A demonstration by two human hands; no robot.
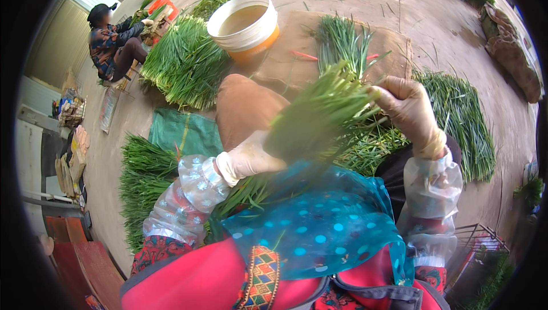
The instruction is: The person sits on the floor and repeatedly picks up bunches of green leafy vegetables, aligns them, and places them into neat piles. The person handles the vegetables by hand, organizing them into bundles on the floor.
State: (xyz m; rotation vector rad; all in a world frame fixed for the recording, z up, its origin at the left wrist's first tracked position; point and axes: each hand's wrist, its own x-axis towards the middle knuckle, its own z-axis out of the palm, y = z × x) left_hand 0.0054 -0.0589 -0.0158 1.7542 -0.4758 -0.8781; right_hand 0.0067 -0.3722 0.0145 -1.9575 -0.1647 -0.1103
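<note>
My left hand (252, 158), in a pale thin glove, grips a bunch of green garlic chives (317, 113) from below. The bunch is tilted over my lap and partly motion-blurred, with its pale cut ends pointing to the upper right. At those ends my gloved right hand (406, 111) pinches some stalks between thumb and forefinger; its other fingers are curled. A blue dotted plastic apron (325, 224) covers my lap. Loose chives (368, 151) lie under the bunch, between my knees. Beyond it, another chive bundle (342, 40) rests on brown sacking (291, 49) with a red tie (305, 55) beside it.
A white and orange bucket (243, 23) of cloudy liquid stands ahead. Chive heaps lie ahead left (188, 61), at my left (145, 181) and right (458, 126). A green sack (184, 130) is by my left knee, a wire rack (479, 241) at lower right. Another person (115, 40) sits far left.
</note>
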